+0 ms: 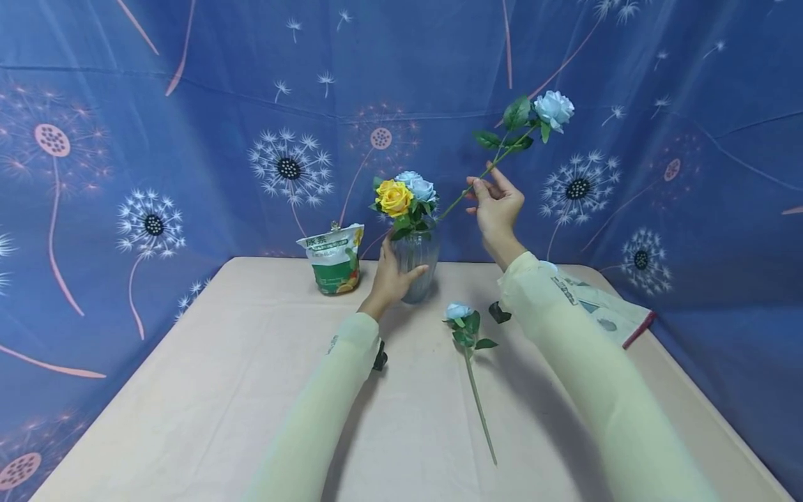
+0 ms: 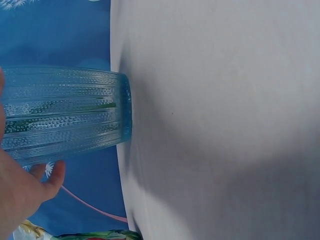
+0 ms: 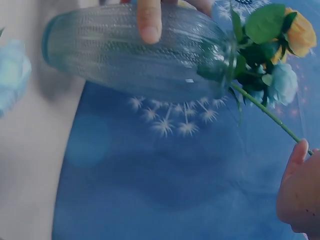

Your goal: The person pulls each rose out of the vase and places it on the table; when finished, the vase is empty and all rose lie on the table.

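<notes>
Left hand (image 1: 390, 279), thumb and fingers spread wide, is gripping a ribbed glass vase (image 1: 428, 247) standing on the table (image 1: 238, 390) | Right hand (image 1: 500, 209), fingertips nearly together, is pinching the stem of a blue rose (image 1: 517, 144), slanting it at the vase's mouth beside a yellow bloom (image 1: 394, 199) | Another blue rose (image 1: 467, 336) is lying nearer the camera.

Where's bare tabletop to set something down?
Free: table left of the left sleeve, in front of the pouch; also between that sleeve and the loose blue rose. Crowded: around the vase, gripped by the left hand, pouch nearby.
</notes>
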{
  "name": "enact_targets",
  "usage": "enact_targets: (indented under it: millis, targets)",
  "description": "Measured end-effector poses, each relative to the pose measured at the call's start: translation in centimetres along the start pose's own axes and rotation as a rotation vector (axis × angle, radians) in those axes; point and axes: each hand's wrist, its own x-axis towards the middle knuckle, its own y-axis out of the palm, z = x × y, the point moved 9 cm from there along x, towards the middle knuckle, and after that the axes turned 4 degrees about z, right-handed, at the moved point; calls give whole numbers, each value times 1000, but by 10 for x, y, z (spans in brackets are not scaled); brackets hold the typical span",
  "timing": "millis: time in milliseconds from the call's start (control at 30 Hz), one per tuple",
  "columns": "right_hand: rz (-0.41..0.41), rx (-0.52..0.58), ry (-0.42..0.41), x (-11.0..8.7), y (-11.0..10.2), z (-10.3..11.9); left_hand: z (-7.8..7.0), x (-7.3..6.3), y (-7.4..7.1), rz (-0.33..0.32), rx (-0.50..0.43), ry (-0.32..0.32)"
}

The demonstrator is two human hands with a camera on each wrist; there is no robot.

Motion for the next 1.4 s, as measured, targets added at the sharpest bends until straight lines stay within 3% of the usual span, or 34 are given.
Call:
enact_targets:
  millis: [233,533,967,1167,1400]
  targets:
    - [77,-9,-38,-2,-10,17,0,1,0,-3,1,5]
    - [129,55,28,-22,-22,19,1,2,1,16,11,0]
    - [306,-86,123,-76,-29,31,2,2,1,21,19,-10]
    - [377,-219,163,-97,-41,34,0,2,0,13,32,-2]
    - [460,-377,306,-121,-63,20,0,1,1,9,34,-2]
